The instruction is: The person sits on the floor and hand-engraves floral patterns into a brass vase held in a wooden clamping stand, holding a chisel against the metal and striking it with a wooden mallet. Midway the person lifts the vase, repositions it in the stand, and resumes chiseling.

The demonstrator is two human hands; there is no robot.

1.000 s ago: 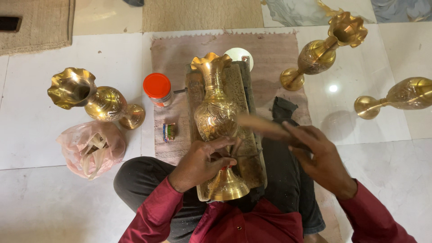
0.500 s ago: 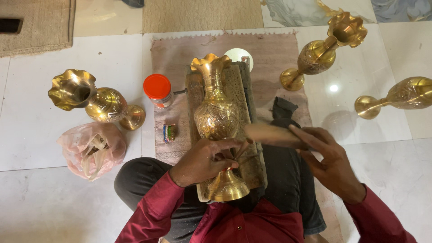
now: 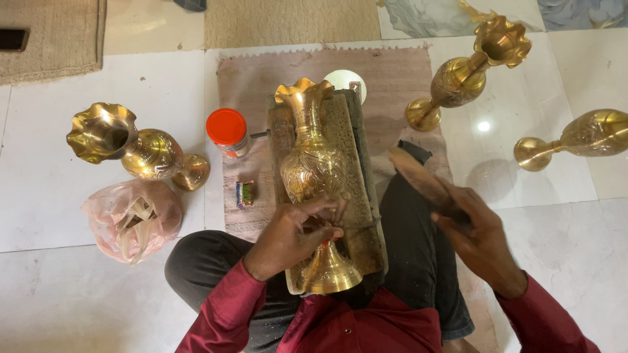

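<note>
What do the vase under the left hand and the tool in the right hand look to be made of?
Vase: looks like polished brass, golden and shiny with engraved patterning. Tool in the right hand: probably wood, dull brown and matte, though motion blur leaves it uncertain.

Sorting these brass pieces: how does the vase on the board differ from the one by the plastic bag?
The board vase lies on a wooden board with the left hand on its stem; the bag-side vase lies on bare floor, untouched. The first mouth points away, the second leftward. Both are golden, with fluted mouths.
</note>
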